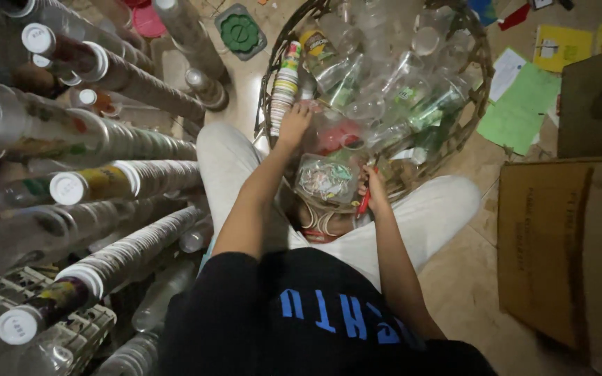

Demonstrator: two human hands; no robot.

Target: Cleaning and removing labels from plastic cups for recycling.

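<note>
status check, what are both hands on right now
Left hand reaching into basket, on the cup stack. Right hand gripping red tool beside clear cup. Loose cups crowd the basket.

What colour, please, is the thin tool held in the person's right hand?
Red; the thin tool in the right hand shows best in the head view.

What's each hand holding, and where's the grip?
Right hand grips a red tool by its upper end. Left hand rests on clear plastic cups in the basket; grip unclear.
</note>
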